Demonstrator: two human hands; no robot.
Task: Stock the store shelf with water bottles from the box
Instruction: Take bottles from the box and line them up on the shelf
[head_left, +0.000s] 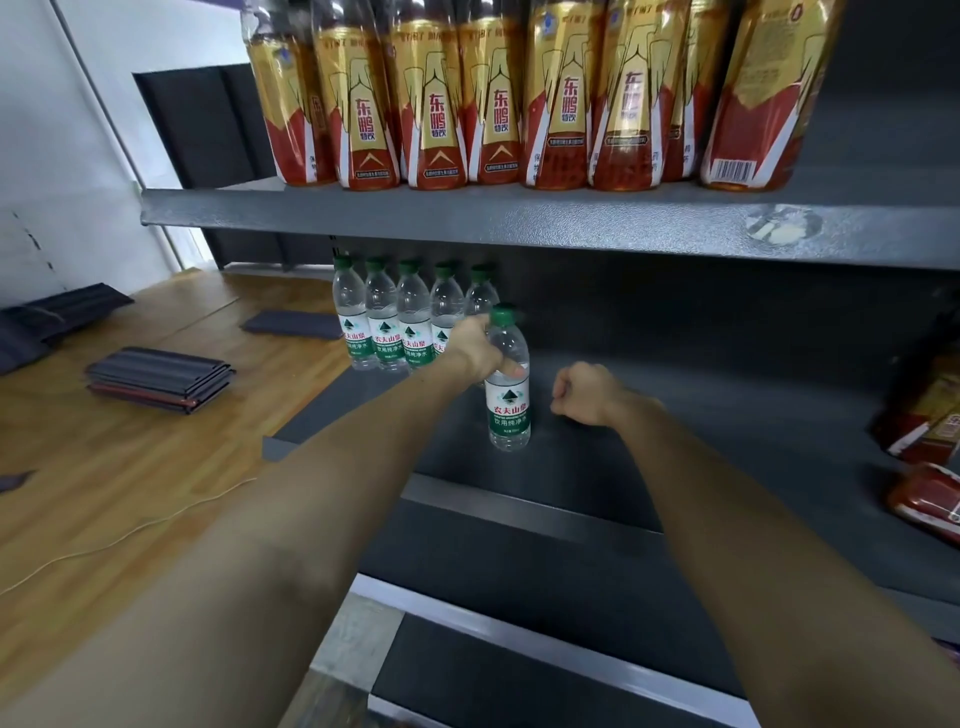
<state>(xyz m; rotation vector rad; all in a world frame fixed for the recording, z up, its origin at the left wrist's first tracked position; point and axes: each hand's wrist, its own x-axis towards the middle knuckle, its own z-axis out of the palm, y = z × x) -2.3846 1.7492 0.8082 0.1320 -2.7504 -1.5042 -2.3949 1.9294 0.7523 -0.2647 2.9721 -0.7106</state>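
Note:
My left hand (480, 351) grips a clear water bottle (509, 405) with a green cap and green label around its upper body; the bottle stands upright on the dark grey middle shelf (675, 415). Several matching water bottles (397, 322) stand in a row at the shelf's back left, just behind my left hand. My right hand (584, 392) is curled into a fist beside the held bottle, to its right, holding nothing. The box is not in view.
The upper shelf (467, 218) carries several red and gold drink bottles (498, 98). Red packaged goods (930, 457) sit at the right end of the middle shelf. Dark folded panels (161, 379) and a thin cable (130, 530) lie on the wooden floor at left.

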